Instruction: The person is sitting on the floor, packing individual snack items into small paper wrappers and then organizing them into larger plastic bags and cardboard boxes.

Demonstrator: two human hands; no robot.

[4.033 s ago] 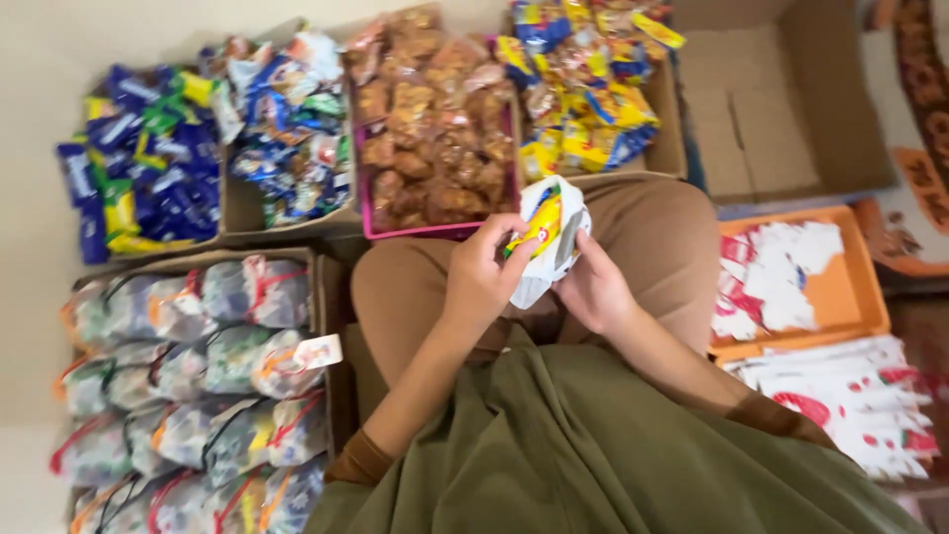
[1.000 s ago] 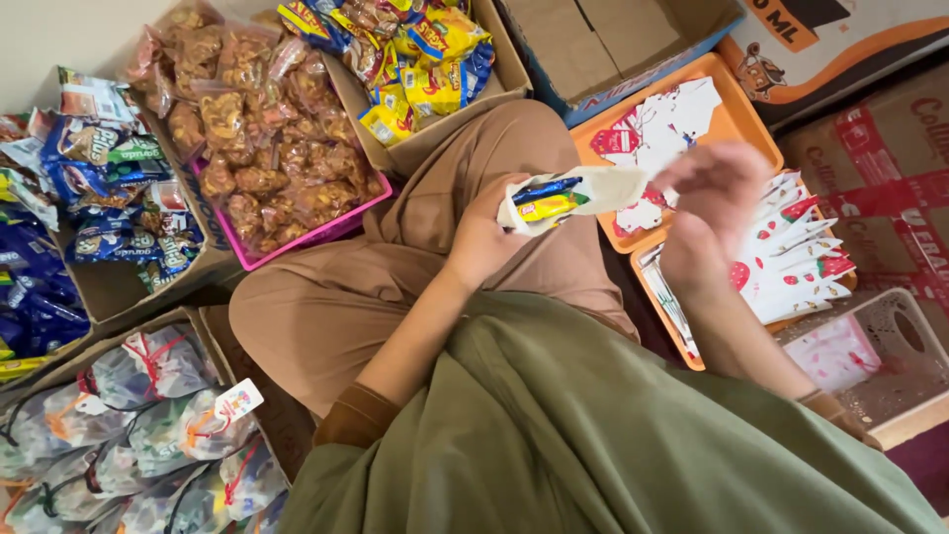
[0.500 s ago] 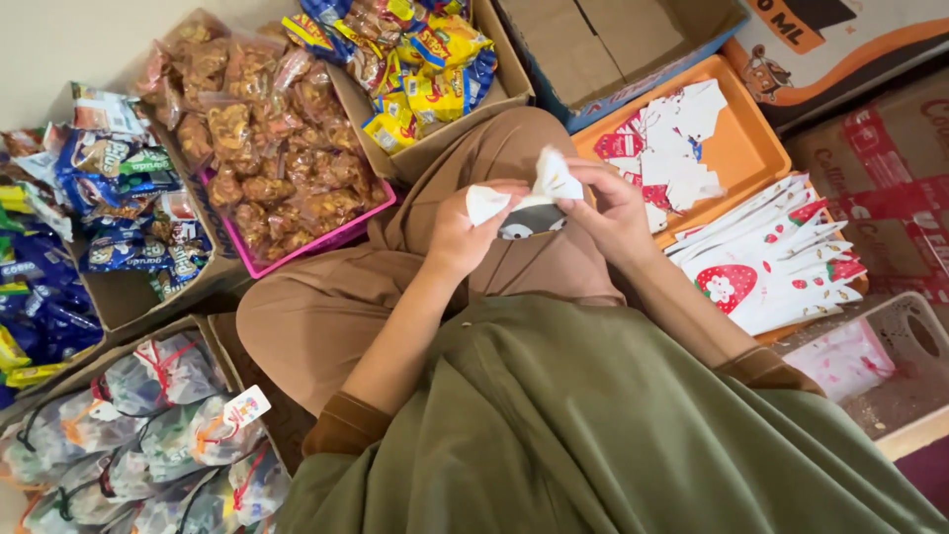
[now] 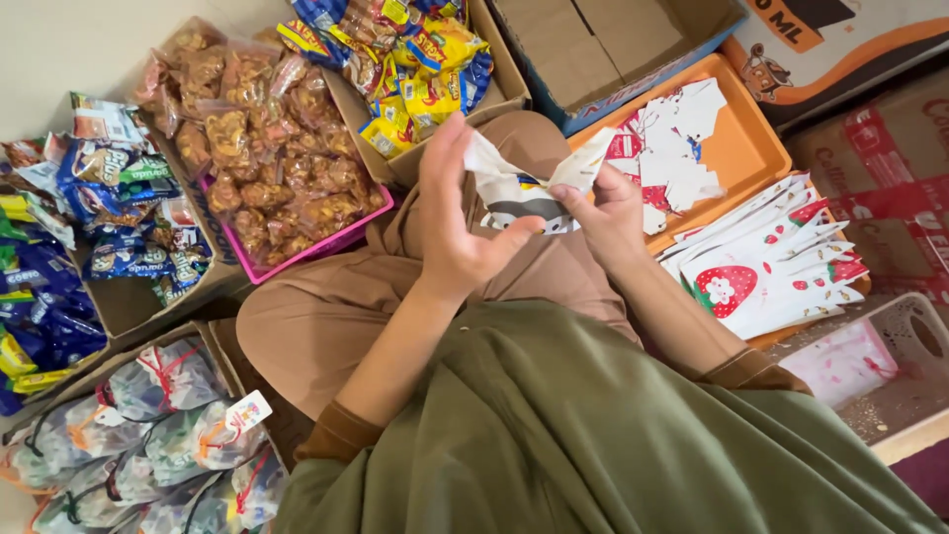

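At nine o'clock in our view we see a cardboard box of blue and green snack packets [image 4: 94, 213], and below it, toward seven o'clock, a box of tied clear goodie bags [image 4: 148, 435]. Moving right, at eleven o'clock sits a pink tray of brown fried snacks in clear bags [image 4: 262, 138], and at twelve o'clock a cardboard box of yellow and blue snack packets [image 4: 415, 59].

Near the centre, over our brown-clad knee [image 4: 395, 287], our left hand [image 4: 460, 222] is raised with its fingers spread loosely; its fingertips pinch the left top corner of the white paper bag [image 4: 524, 193], and its thumb lies against the bag's lower edge. The bag hangs between the two hands, its mouth pulled open upward, with a strip of yellow and blue showing inside. Our right hand [image 4: 608, 218], just at three o'clock from the bag, pinches the right top corner between thumb and fingers.

Further right, at one o'clock, an orange tray [image 4: 751, 138] holds white and red paper pieces, and at three o'clock lies a fan of flat white bags with strawberry prints [image 4: 771, 272]. At four o'clock we see a white plastic basket [image 4: 914, 336]
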